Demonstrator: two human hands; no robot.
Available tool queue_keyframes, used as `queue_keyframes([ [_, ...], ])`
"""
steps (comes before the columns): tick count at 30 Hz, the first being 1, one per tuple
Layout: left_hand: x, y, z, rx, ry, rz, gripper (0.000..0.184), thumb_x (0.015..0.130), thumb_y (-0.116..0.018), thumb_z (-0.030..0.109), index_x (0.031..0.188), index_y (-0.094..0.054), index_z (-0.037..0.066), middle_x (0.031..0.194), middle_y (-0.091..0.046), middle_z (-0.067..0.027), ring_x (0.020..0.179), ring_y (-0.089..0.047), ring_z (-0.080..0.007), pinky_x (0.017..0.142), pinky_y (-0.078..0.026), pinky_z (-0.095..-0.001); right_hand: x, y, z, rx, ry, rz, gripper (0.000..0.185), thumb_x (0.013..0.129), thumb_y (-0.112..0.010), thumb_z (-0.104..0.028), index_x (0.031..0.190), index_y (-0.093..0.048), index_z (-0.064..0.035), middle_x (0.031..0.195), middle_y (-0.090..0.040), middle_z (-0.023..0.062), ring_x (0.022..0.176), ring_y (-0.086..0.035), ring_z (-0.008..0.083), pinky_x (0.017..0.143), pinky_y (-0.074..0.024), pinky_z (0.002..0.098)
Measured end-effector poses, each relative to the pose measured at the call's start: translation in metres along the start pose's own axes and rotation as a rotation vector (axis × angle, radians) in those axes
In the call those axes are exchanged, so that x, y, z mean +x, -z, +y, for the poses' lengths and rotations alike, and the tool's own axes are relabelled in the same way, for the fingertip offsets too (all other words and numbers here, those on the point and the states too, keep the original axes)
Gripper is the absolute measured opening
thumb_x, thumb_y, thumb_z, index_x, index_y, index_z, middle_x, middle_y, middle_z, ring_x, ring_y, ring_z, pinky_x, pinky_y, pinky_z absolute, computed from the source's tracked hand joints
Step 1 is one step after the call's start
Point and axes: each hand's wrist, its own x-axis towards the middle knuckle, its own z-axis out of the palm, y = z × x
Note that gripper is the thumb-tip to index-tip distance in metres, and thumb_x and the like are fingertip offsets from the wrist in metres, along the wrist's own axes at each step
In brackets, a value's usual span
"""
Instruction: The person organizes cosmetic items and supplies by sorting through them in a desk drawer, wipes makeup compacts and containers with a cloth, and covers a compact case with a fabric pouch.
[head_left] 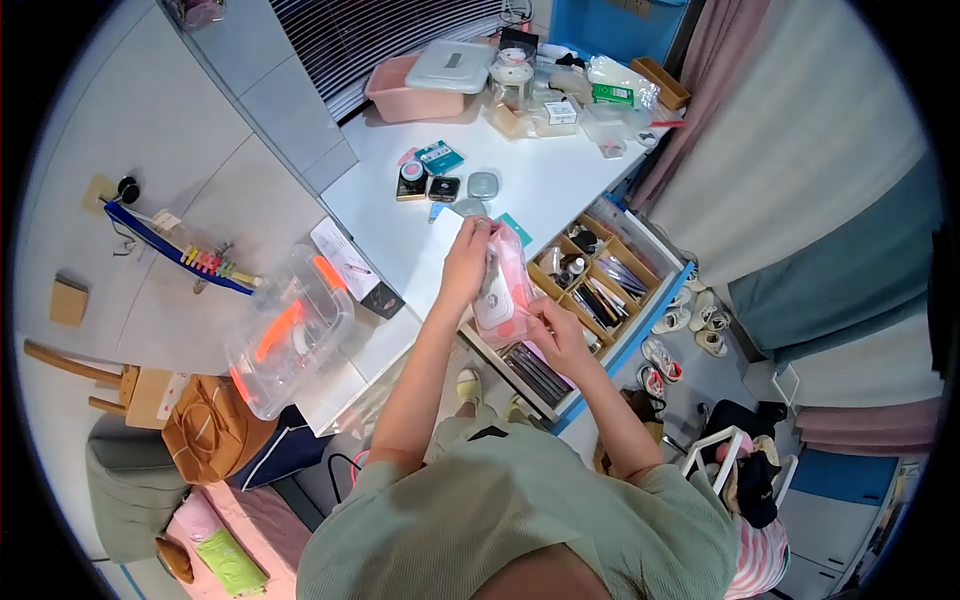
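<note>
My left hand (465, 262) grips the upper left end of a pink, partly see-through packet (505, 285) with a white oval panel on its front. Lower down, my right hand (562, 340) pinches the packet's right edge. Both hands hold it above the front edge of the white desk (390, 240) and the open drawer (668, 262). Beneath the packet, part of the drawer is hidden. Brown dividers (577, 280) split the drawer into compartments with pens, small bottles and other slim items. Compacts (483, 186) and small boxes (440, 157) lie beyond my left hand.
A clear case with orange latches (290, 335) stands at the desk's left. At the back are a pink bin (420, 100), a white lantern (512, 75) and several packages. Shoes (710, 320) line the floor at right, near curtains (800, 150). A brown bag (215, 430) sits lower left.
</note>
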Motion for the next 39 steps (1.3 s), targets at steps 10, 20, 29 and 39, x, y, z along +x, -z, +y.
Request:
queue_keyframes([
  [10,-0.025,0.018,-0.023,-0.616,0.484,-0.260,0.045,0.079,-0.067,0.032,0.113,-0.051,0.006,0.103,-0.058,-0.0066,0.093,-0.057,-0.0141,0.072,-0.050,-0.0291,-0.026,0.015,0.039,0.485,-0.103,0.155,0.005,0.089,-0.045,-0.011,0.087,-0.045,-0.0065,0.076,-0.039,-0.0049,0.068,-0.033,0.0026,0.059,-0.0290,0.0176],
  [20,-0.045,-0.001,-0.039,-0.618,0.415,-0.034,0.037,0.079,-0.068,0.022,0.104,-0.056,-0.002,0.095,-0.063,-0.0120,0.079,-0.063,-0.0178,0.068,-0.053,-0.0286,-0.039,0.030,0.058,0.591,-0.226,0.058,0.006,0.089,-0.045,-0.013,0.088,-0.046,-0.0077,0.073,-0.038,-0.0060,0.064,-0.034,0.0027,0.055,-0.0284,0.0170],
  [29,-0.062,-0.008,-0.019,-1.081,0.417,-0.088,0.070,0.081,-0.046,0.062,0.122,-0.047,0.005,0.117,-0.054,-0.0131,0.102,-0.056,-0.0250,0.089,-0.044,-0.0399,-0.041,0.012,0.049,0.952,-0.386,0.286,0.006,0.091,-0.044,-0.014,0.090,-0.046,-0.0088,0.079,-0.048,-0.0034,0.067,-0.043,0.0019,0.056,-0.0339,0.0156],
  [39,-0.087,-0.045,-0.028,-0.884,0.533,-0.157,0.064,0.088,-0.034,0.056,0.133,-0.034,0.011,0.131,-0.043,-0.0093,0.116,-0.048,-0.0239,0.095,-0.041,-0.0416,-0.033,-0.001,0.035,0.579,-0.215,0.333,0.008,0.094,-0.044,-0.016,0.091,-0.045,-0.0086,0.074,-0.045,-0.0054,0.059,-0.035,0.0005,0.050,-0.0280,0.0157],
])
